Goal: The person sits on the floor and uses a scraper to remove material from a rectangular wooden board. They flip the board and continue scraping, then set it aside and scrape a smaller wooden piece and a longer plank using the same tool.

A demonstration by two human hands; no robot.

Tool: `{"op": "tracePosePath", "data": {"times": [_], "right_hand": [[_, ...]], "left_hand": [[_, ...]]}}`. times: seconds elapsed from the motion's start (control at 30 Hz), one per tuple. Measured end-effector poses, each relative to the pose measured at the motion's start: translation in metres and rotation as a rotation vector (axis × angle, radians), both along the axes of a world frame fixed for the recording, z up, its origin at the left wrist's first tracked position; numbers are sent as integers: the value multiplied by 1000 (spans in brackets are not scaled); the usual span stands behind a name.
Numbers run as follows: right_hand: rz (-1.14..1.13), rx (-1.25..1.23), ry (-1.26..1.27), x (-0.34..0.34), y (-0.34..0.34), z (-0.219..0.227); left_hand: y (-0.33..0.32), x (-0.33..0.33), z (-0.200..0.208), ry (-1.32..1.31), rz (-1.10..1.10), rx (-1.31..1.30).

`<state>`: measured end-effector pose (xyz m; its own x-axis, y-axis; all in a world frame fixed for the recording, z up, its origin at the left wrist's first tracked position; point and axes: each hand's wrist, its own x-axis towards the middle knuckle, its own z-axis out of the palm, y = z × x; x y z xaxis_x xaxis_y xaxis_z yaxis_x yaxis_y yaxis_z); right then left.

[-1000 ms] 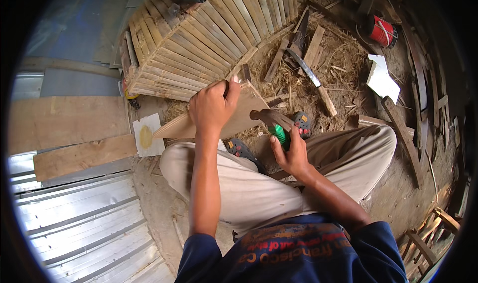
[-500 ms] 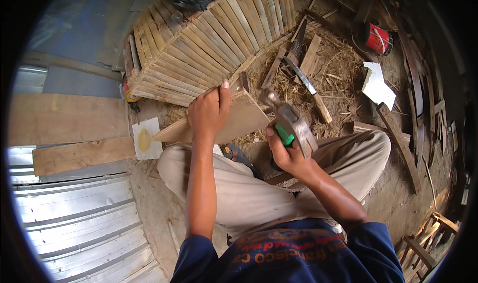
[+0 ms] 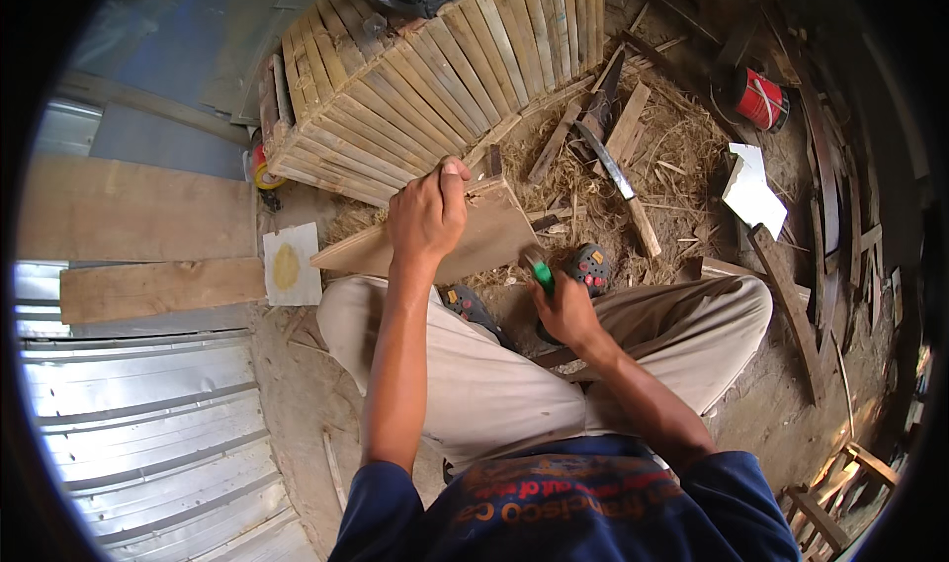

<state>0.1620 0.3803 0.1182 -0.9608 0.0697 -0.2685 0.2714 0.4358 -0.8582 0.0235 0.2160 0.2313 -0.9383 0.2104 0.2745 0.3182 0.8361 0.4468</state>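
My left hand (image 3: 427, 211) is closed over the top edge of a brown wooden board (image 3: 484, 228), which stands tilted between my knees. Gripped in my right hand (image 3: 566, 310) is a hammer (image 3: 541, 271) with a green grip, held low beside the board's right end. Most of the hammer's head is hidden there, so I cannot tell whether it touches the wood. Just beyond the board is a slatted wooden or bamboo box-like structure (image 3: 435, 83).
A long knife (image 3: 620, 178) with a wooden handle lies on wood shavings. Further right are a red can (image 3: 760, 100), a white broken sheet (image 3: 755, 194) and dark planks (image 3: 788, 295). Boards (image 3: 148, 293) and corrugated metal sheets (image 3: 148, 394) lie left. My clogs (image 3: 591, 265) rest near the board.
The hammer has swung down from a raised position, its head dropping behind the board's right end, and my right hand has turned. My left hand still holds the board.
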Motion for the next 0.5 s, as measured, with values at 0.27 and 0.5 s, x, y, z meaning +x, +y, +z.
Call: {"op": "tracePosePath", "data": {"times": [0.27,0.5], "right_hand": [[-77,-490,-149,25,4,-20],[-109,-980,-434,-7,-12,26]], "left_hand": [[3,0,-6,73,3,-10],[2,5,-7,7,12,-46]]}}
